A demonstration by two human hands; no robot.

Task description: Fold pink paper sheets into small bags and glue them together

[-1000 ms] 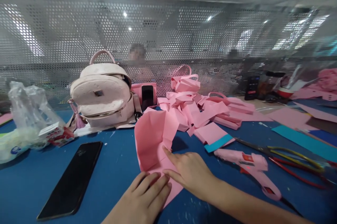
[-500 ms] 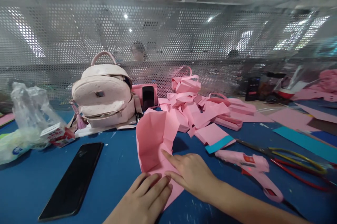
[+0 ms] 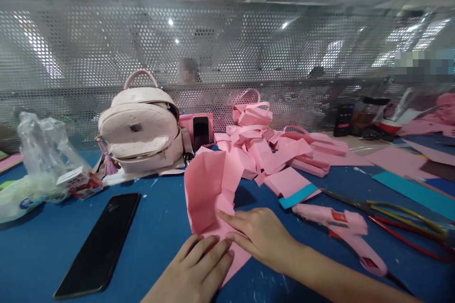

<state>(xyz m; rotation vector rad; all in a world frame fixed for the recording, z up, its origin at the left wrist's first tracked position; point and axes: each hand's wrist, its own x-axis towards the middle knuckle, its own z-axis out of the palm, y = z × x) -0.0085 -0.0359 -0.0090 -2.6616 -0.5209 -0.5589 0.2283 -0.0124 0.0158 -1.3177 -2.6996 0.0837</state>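
A folded sheet of pink paper (image 3: 204,189) stands partly upright on the blue table, its near flap lying flat. My left hand (image 3: 199,265) rests on the near edge of that flap, fingers stretched out side by side; its thumb is hidden. From the right, my right hand (image 3: 263,236) presses on the flap, index finger and thumb extended and apart, the other fingers curled under. The index fingertip touches the inner fold of the paper. To the right of this hand lies a pink hot glue gun (image 3: 341,227) with a small red light lit.
Scissors (image 3: 366,206) with yellow and red handles lie beyond the glue gun. Several folded pink paper pieces (image 3: 263,146) are heaped behind. At left are a black phone (image 3: 101,246), a white backpack (image 3: 142,123), a small box (image 3: 80,182) and plastic bags (image 3: 46,151). A perforated metal screen (image 3: 220,47) backs the table.
The whole view has shifted very slightly. My right hand has barely moved on the paper; the left hand stays in place on the flap.
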